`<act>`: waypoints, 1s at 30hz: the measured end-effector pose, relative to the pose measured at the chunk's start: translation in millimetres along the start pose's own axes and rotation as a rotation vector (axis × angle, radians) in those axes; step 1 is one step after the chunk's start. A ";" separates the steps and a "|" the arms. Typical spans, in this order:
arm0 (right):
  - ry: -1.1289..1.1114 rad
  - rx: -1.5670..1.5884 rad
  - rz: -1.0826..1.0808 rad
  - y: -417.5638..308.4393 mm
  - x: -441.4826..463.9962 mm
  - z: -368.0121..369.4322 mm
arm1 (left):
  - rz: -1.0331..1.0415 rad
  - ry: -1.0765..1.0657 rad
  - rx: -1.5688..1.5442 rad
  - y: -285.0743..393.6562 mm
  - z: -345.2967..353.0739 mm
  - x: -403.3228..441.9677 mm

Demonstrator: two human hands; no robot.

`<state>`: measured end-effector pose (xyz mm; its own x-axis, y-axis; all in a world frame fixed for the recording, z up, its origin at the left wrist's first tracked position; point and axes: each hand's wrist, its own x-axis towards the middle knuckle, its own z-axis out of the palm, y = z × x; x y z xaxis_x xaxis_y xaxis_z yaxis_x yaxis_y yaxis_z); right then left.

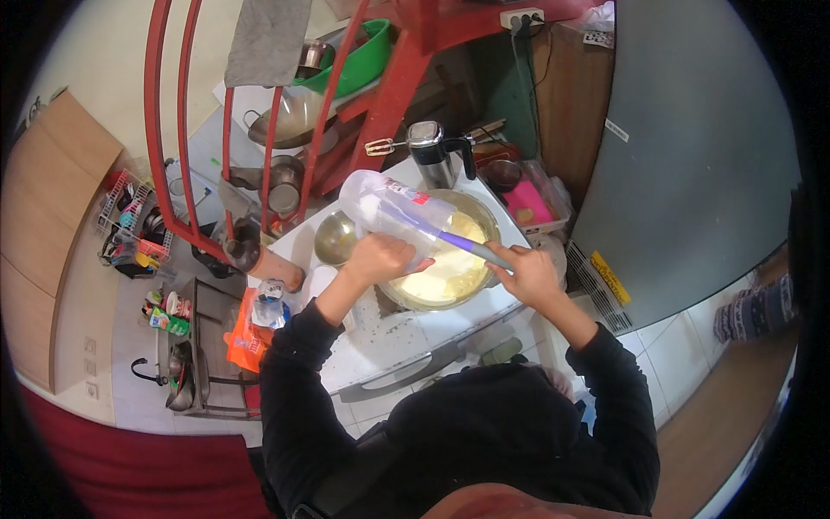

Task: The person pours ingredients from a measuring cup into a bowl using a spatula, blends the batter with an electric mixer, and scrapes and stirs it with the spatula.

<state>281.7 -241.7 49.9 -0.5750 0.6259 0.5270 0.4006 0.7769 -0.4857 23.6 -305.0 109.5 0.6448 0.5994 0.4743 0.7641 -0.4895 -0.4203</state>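
Note:
My left hand [380,259] is closed round a clear plastic jug [367,195] with red print, tipped on its side over a large bowl [406,303]. In my right hand [531,275] is a spatula [471,246] with a purple and grey handle. It reaches toward the jug's mouth, and its far end seems to lie inside or behind the clear plastic. Pale yellow batter [445,281] with a whiter patch fills much of the bowl. A small metal bowl [331,240] stands left of the jug, near my left hand.
A hand mixer [428,147] stands behind the bowl on the white table [367,350]. Left are a bottle [281,270] and an orange packet [251,333]. Red stair rails [154,112] rise behind; a grey fridge [683,156] and a plastic box [549,227] are right.

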 end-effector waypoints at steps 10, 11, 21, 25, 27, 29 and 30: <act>-0.008 -0.307 -0.003 6.4 -8.4 8.2 | -0.027 -0.058 0.008 -8.5 2.4 -1.9; -0.016 -0.290 0.069 0.3 -3.3 8.4 | -0.017 -0.053 0.005 -6.1 1.3 0.5; -0.261 -0.062 0.341 -25.7 20.8 20.3 | 0.213 0.074 -0.004 -9.9 9.2 4.1; -0.347 0.033 0.328 -15.7 20.2 26.9 | 0.195 0.045 0.009 -6.4 12.0 -3.1; -0.380 0.071 0.289 -8.7 17.7 33.3 | 0.192 0.035 -0.030 -5.4 16.2 -4.4; -0.527 0.363 0.401 -7.7 20.0 26.7 | 0.201 0.028 0.011 -0.1 12.0 -4.7; -0.599 0.511 0.457 -7.1 20.5 24.3 | 0.206 0.023 0.030 1.6 10.5 -4.7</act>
<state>249.7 -236.1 47.2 -0.7696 0.6144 -0.1739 0.3975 0.2478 -0.8835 21.5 -301.9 98.6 0.7878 0.4743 0.3931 0.6155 -0.5809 -0.5327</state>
